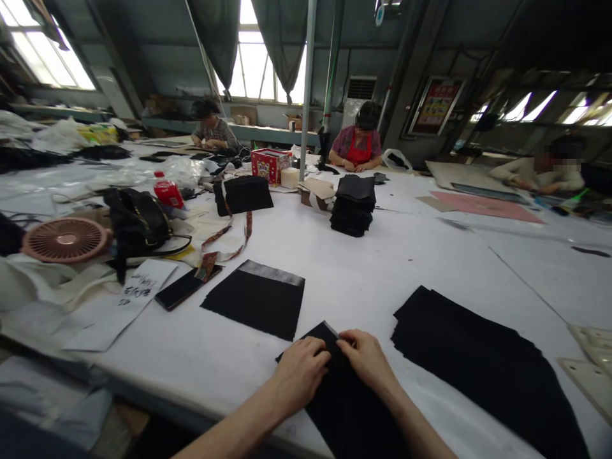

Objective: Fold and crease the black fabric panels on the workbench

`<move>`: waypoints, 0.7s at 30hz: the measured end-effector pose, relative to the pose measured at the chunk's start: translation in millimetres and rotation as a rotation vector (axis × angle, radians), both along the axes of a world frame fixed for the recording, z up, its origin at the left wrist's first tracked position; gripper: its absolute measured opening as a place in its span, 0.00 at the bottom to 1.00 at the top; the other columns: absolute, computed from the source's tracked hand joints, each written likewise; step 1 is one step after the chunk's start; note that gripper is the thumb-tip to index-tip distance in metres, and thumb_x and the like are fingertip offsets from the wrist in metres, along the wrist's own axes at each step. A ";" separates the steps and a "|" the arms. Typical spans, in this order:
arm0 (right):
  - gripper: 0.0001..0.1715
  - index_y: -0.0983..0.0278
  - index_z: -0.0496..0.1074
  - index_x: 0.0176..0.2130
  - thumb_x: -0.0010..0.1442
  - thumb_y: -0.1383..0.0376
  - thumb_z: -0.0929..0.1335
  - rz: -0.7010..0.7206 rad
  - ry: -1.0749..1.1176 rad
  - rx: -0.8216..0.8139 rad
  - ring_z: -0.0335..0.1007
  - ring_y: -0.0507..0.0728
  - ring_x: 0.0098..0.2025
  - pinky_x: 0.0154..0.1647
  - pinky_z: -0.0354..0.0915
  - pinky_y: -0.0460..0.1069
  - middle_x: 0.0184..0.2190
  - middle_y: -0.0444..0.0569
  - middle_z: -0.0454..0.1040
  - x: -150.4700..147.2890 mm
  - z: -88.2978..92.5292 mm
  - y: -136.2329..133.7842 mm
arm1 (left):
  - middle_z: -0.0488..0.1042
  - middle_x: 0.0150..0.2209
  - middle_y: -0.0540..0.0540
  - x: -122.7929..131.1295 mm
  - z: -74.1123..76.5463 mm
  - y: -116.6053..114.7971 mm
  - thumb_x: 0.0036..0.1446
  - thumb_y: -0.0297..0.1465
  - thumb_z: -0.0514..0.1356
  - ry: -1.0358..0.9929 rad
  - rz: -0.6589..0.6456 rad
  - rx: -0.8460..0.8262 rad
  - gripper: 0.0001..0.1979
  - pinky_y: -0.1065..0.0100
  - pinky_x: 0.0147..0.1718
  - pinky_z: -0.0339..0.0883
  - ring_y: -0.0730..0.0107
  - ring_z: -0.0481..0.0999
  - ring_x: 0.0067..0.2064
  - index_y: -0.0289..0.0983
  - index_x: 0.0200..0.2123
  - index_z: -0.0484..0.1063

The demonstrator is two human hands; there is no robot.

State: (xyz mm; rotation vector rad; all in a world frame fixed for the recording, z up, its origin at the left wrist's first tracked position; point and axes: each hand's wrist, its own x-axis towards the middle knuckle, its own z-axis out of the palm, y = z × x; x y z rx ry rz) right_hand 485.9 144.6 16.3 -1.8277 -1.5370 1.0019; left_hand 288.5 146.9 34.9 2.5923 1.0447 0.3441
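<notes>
A black fabric piece (351,408) lies at the table's near edge, a narrow grey strip along its far edge. My left hand (303,370) rests on its left side with fingers curled down onto the cloth. Opposite it, my right hand (366,357) pinches the far edge by the grey strip between thumb and fingers. Just beyond my left hand is another black piece (258,299) with a shiny grey band on its far edge. To the right, a pile of larger black pieces (478,357) spreads toward the near corner.
Farther back stand a stack of black pieces (352,204) and a red box (270,166). Leftward are a phone (184,290), a handwritten paper (124,306), a black bag (136,220) and a pink fan (65,239). Several people sit across the white table (354,274).
</notes>
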 end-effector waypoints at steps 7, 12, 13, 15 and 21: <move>0.17 0.62 0.74 0.47 0.66 0.69 0.59 -0.010 -0.420 0.611 0.64 0.57 0.38 0.40 0.61 0.52 0.35 0.50 0.69 -24.1 -41.4 -21.8 | 0.71 0.40 0.45 3.0 -8.1 18.6 0.62 0.25 0.54 0.117 0.033 0.121 0.09 0.62 0.41 0.68 0.61 0.70 0.42 0.38 0.45 0.68; 0.23 0.65 0.66 0.57 0.66 0.73 0.57 0.114 -0.583 0.761 0.62 0.58 0.38 0.39 0.62 0.53 0.36 0.52 0.67 -25.3 -52.7 -23.9 | 0.70 0.44 0.43 1.3 -18.9 21.9 0.65 0.26 0.50 0.098 0.044 0.207 0.26 0.59 0.44 0.67 0.60 0.69 0.44 0.37 0.65 0.50; 0.23 0.66 0.65 0.58 0.66 0.73 0.57 0.125 -0.608 0.765 0.62 0.58 0.38 0.39 0.62 0.53 0.36 0.52 0.66 -25.6 -52.7 -23.7 | 0.70 0.45 0.43 0.9 -20.7 22.3 0.65 0.26 0.50 0.092 0.051 0.208 0.26 0.59 0.44 0.67 0.60 0.69 0.44 0.38 0.65 0.50; 0.24 0.65 0.64 0.58 0.66 0.74 0.56 0.146 -0.642 0.766 0.62 0.59 0.38 0.39 0.62 0.54 0.37 0.52 0.66 -26.2 -52.2 -23.7 | 0.69 0.46 0.44 0.0 -23.0 23.1 0.66 0.28 0.50 0.071 0.072 0.198 0.24 0.59 0.44 0.67 0.60 0.68 0.45 0.38 0.64 0.52; 0.24 0.65 0.63 0.58 0.65 0.74 0.57 0.193 -0.714 0.768 0.61 0.60 0.38 0.38 0.62 0.55 0.37 0.53 0.67 -26.4 -51.2 -25.1 | 0.69 0.48 0.45 -3.4 -25.0 24.6 0.66 0.29 0.53 0.017 0.106 0.162 0.20 0.60 0.46 0.66 0.61 0.68 0.48 0.38 0.60 0.58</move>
